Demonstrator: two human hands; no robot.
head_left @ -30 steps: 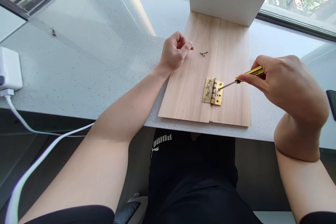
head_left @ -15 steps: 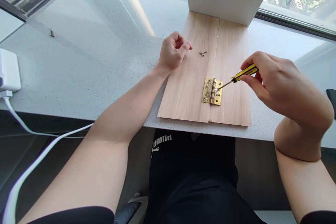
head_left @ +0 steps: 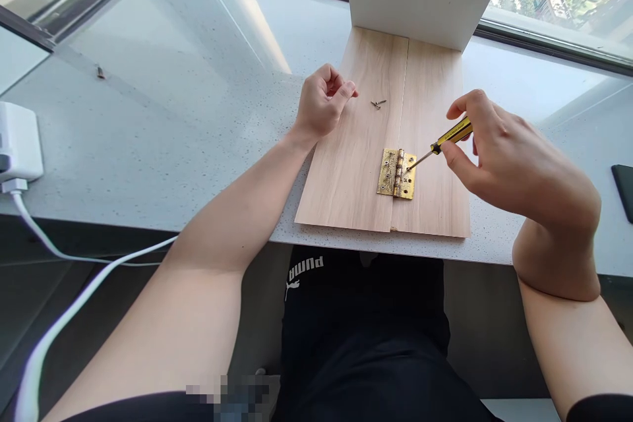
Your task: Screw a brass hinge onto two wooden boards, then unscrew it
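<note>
A worn, brass-coloured hinge [head_left: 388, 175] lies flat across the seam between two pale wooden boards [head_left: 346, 171]. The tip of a yellow-and-black screwdriver [head_left: 452, 134] meets its right leaf; the right hand [head_left: 519, 161] grips the handle between thumb and fingers. A few small screws [head_left: 378, 105] lie loose near the left hand [head_left: 320, 104], its fingers curled closed, contents hidden. The boards rest on a speckled white bench [head_left: 173, 119].

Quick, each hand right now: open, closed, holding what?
Left hand: curled closed; can't tell if anything's inside.
Right hand: holding the screwdriver, tip at the hinge.
</note>
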